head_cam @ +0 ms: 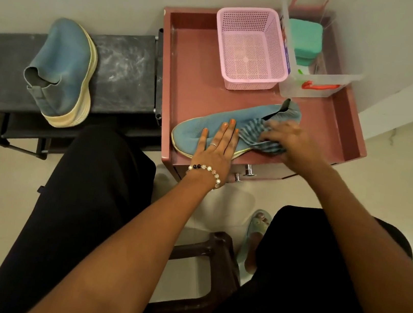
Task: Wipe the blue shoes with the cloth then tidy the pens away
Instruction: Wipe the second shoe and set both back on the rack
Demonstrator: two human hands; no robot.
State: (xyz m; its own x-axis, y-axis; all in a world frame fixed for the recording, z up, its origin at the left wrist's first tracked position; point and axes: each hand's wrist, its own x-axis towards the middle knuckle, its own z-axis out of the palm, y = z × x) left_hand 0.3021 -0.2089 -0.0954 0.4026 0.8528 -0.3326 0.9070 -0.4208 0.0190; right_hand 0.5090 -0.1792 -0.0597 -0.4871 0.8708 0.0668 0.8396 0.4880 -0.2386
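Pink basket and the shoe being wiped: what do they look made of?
Pink basket: apparently moulded plastic, matte, with a regular grid of perforations. Shoe under the left hand: likely knit fabric upper, with small mesh holes near the toe; pale sole edge, material unclear.

No text can be read; the clear box [319,74] beyond the hands bears a label strip (print too blurred).

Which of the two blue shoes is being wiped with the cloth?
The blue shoe on the pink table, under the left hand and cloth. The other shoe sits untouched on the black bench.
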